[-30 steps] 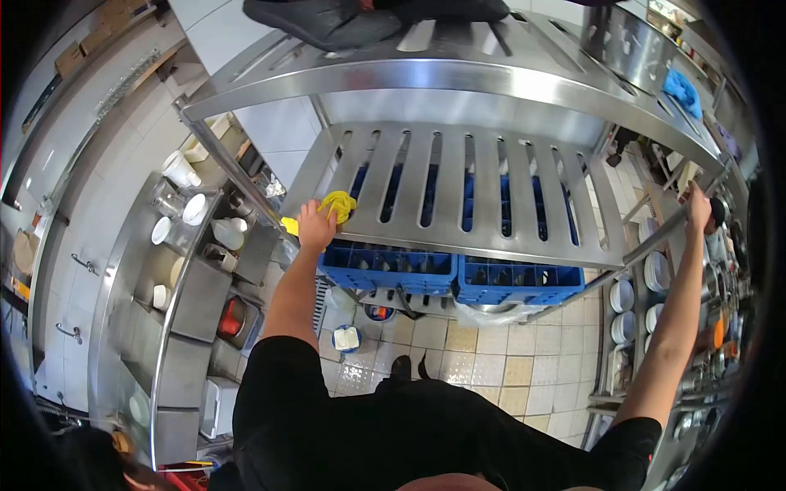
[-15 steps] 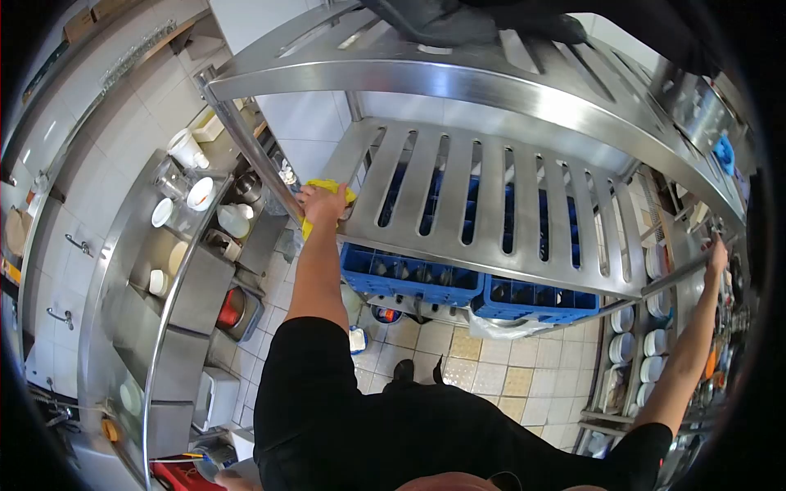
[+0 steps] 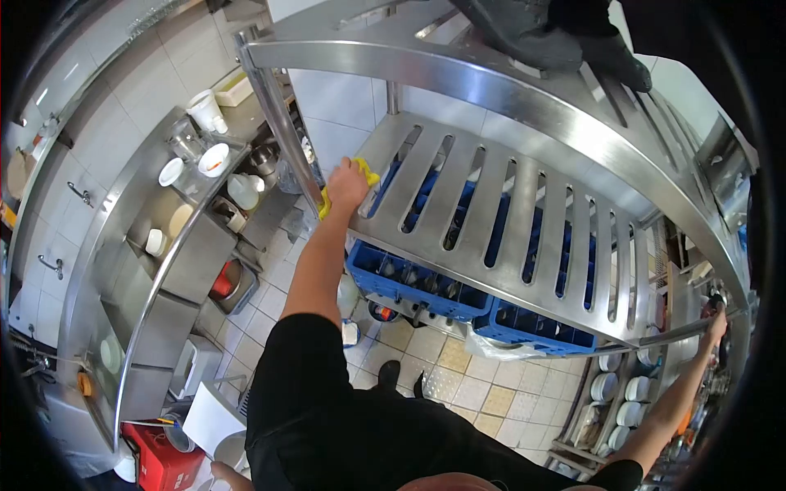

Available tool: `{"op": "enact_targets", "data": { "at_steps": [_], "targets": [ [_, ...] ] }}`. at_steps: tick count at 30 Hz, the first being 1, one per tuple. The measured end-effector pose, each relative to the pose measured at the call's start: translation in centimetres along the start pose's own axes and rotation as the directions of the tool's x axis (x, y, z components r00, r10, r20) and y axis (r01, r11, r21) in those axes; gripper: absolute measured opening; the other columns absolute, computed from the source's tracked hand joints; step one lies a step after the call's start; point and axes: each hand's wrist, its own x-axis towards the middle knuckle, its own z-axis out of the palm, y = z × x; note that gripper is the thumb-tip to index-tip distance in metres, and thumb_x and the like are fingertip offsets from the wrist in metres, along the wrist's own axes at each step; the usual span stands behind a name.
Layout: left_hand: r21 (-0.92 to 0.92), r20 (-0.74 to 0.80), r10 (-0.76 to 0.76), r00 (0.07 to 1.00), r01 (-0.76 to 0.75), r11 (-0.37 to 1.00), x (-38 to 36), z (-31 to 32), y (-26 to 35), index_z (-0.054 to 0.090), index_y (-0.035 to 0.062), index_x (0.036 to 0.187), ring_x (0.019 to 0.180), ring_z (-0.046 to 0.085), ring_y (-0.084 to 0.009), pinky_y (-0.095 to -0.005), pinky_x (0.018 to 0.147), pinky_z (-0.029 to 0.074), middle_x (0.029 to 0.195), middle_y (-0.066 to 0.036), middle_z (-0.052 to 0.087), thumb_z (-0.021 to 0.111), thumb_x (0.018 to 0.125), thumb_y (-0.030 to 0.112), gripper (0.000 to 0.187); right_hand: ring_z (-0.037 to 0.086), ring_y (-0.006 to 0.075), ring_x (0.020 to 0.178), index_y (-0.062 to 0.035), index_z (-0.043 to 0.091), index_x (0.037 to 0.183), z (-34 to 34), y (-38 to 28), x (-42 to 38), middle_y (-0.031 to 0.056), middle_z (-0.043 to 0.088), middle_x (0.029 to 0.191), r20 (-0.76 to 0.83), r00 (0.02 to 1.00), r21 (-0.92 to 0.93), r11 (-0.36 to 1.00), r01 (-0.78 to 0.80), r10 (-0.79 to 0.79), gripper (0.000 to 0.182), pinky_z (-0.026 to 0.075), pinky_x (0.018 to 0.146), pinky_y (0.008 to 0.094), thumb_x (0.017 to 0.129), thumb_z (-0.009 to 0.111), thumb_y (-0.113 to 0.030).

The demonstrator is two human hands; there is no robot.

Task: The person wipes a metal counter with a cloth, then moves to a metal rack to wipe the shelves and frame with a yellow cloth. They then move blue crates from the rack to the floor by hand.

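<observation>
My left hand (image 3: 349, 185) presses a yellow cloth (image 3: 368, 173) against the left end of a slotted steel shelf (image 3: 458, 245), close to the rack's upright post (image 3: 286, 139). Its fingers are closed over the cloth, which sticks out on both sides. My right hand (image 3: 717, 321) is far out at the right end of the same shelf, by the front rail. The fingers look curled around something dark and small that I cannot make out. Below the slats stand blue divided crates (image 3: 409, 286) with glassware inside.
A steel top shelf (image 3: 458, 69) overhangs, with dark items (image 3: 524, 41) on it. To the left, a sink counter (image 3: 196, 237) carries white tubs. Stacked white dishes (image 3: 630, 413) fill a rack at right. Another person's hand (image 3: 229, 476) is at a pot beside a white panel (image 3: 211, 417).
The view has shifted, moving the rack within the picture. My left hand stays with the cloth at the shelf's left end. The white panel by the other person's hand now shows.
</observation>
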Motion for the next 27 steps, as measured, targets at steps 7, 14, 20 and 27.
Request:
{"op": "enact_targets", "data": {
  "at_steps": [7, 14, 20, 27],
  "targets": [
    [-0.257, -0.352, 0.099, 0.931, -0.197, 0.946, -10.5, -1.1, -1.5, 0.063, 0.0002, 0.101, 0.093, 0.062, -0.0423, -0.0504, 0.083, 0.050, 0.101, -0.020, 0.062, 0.052, 0.097, 0.034, 0.036, 0.057, 0.0158, 0.062, -0.0050, 0.063, 0.072, 1.4, -0.8, -0.8, 0.0042, 0.059, 0.068, -0.078, 0.995, -0.113, 0.992, 0.057, -0.066, 0.041, 0.047, 0.063, 0.0327, 0.089, 0.064, -0.042],
    [-0.560, -0.757, -0.379, 0.532, -0.231, 0.795, -2.3, -21.8, -1.1, 0.050, -0.0046, 0.124, 0.114, 0.051, -0.0353, -0.0411, 0.098, 0.040, 0.125, -0.022, 0.047, 0.065, 0.094, 0.029, 0.047, 0.060, 0.0167, 0.064, -0.0029, 0.065, 0.078, 1.7, -0.2, -0.5, 0.0048, 0.059, 0.072, -0.103, 0.993, -0.047, 0.997, 0.059, -0.064, 0.042, 0.049, 0.063, 0.0324, 0.089, 0.066, -0.043],
    [-0.702, -0.539, -0.404, 0.739, -0.130, 0.700, 4.6, -26.0, -0.6, 0.070, 0.0004, 0.096, 0.086, 0.068, -0.0260, -0.0382, 0.082, 0.051, 0.094, -0.012, 0.072, 0.079, 0.074, 0.039, 0.045, 0.059, 0.0153, 0.060, -0.0030, 0.066, 0.071, 1.8, -1.2, -1.2, 0.0042, 0.059, 0.065, -0.186, 0.982, -0.052, 0.999, 0.016, -0.025, 0.039, 0.050, 0.060, 0.0316, 0.086, 0.070, -0.039],
    [-0.769, -0.442, -0.498, 0.746, -0.029, 0.639, -1.7, -10.4, -4.3, 0.071, 0.0019, 0.095, 0.082, 0.070, -0.0290, -0.0406, 0.077, 0.053, 0.090, -0.014, 0.073, 0.075, 0.074, 0.037, 0.041, 0.060, 0.0164, 0.068, -0.0005, 0.070, 0.075, 0.3, 0.6, 1.4, 0.0036, 0.064, 0.074, -0.149, 0.985, 0.022, 0.996, -0.086, 0.088, 0.040, 0.048, 0.069, 0.0336, 0.084, 0.070, -0.039]
  ]
}}
